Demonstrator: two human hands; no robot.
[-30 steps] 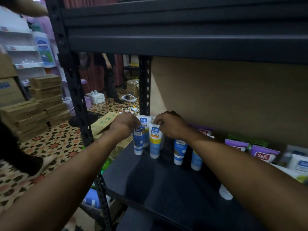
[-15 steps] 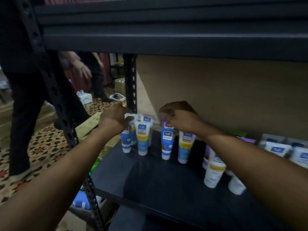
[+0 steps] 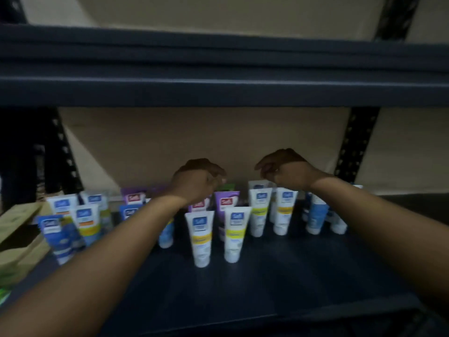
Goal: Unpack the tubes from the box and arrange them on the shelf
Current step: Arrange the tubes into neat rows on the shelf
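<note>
Tubes (image 3: 201,237) are standing upright on the shelf (image 3: 267,288); left hand (image 3: 199,182) and right hand (image 3: 285,171) are hovering over its rear, fingers loosely curled, gripping nothing.

view=head | faces forward, slightly down into shelf (image 3: 255,285) bay | near, shelf fills frame | single view

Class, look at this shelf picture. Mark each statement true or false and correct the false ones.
1. The tubes stand upright on their caps. True.
2. The two front white tubes carry red bands. False: their bands are yellow.
3. The left hand and the right hand are both above the back rows. True.
4. The purple tubes stand nearest the front edge of the shelf. False: they stand behind white ones.
5. The cardboard box lies at the right end. False: it is at the left.
</note>
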